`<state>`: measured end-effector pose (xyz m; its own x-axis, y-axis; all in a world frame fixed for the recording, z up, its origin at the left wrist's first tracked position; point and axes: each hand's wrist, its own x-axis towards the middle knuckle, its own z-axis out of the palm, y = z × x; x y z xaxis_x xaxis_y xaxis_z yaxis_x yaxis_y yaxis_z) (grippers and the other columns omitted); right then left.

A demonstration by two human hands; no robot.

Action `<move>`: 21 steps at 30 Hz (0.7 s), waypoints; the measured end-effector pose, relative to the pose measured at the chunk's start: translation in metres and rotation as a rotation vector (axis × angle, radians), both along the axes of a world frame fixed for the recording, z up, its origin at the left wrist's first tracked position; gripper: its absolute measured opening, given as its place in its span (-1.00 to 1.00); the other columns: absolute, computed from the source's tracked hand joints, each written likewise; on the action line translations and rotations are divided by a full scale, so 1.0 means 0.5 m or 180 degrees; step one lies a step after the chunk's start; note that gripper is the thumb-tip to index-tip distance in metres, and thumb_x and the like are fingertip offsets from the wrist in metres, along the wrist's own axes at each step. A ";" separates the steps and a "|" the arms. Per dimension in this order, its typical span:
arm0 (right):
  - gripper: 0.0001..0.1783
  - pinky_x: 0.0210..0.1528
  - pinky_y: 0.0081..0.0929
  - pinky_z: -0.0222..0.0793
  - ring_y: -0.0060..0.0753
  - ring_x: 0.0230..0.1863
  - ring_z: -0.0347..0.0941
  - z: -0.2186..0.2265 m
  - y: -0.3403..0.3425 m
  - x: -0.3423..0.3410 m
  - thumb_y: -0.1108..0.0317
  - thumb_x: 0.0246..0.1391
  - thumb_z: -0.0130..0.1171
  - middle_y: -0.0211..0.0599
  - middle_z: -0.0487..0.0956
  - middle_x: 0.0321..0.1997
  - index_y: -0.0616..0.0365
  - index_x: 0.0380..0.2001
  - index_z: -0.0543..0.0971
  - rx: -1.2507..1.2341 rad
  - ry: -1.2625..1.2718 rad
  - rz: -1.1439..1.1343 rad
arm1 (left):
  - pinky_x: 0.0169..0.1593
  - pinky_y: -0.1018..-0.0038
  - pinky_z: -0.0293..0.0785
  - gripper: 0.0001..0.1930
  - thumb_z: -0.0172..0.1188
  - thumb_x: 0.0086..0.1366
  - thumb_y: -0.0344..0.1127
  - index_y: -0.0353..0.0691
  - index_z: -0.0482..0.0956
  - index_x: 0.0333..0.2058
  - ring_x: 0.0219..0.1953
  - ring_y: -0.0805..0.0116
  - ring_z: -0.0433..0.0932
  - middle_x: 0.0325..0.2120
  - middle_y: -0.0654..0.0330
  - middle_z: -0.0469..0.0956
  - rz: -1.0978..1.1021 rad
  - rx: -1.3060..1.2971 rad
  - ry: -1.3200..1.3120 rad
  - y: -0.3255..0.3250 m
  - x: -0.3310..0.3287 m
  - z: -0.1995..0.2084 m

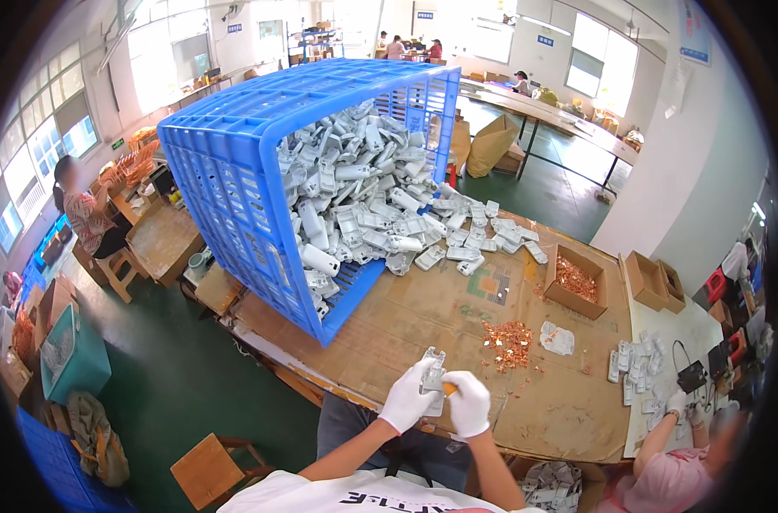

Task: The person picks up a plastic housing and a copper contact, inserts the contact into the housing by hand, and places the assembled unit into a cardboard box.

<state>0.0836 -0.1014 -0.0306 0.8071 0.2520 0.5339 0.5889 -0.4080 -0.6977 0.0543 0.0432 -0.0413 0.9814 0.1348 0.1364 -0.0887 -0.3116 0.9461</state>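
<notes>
My left hand [408,398], in a white glove, is closed round a light grey plastic housing [435,352] and holds it over the near edge of the table. My right hand [469,405], gloved too, is closed right beside the housing. Between its fingers shows a small orange thing [449,388], too little of it visible to name. Beyond my hands, a heap of small copper-coloured pieces [510,344] lies on the cardboard-covered table [389,342]. A crumpled clear plastic bag [557,339] is next to the heap.
A big blue crate [226,162] lies on its side, spilling grey housings [355,171]. A cardboard box [575,286] holds more copper pieces. At right, a co-worker's gloved hands [686,409] are near more housings [637,363]. A box of housings [553,486] stands below the table edge; a wooden stool [211,470] is at left.
</notes>
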 end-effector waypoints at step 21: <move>-0.75 -0.26 -0.39 0.46 -0.23 -0.36 0.59 -0.075 -0.040 -0.161 0.31 0.02 0.29 -0.07 0.63 -0.40 0.20 -0.24 0.60 -0.0315 0.2157 0.0017 | -0.36 0.13 0.54 -0.68 0.19 0.15 -0.20 -0.13 0.37 -0.16 -0.38 -0.03 0.62 -0.38 0.01 0.60 -0.0697 0.1649 0.0170 -0.022 -0.157 -0.032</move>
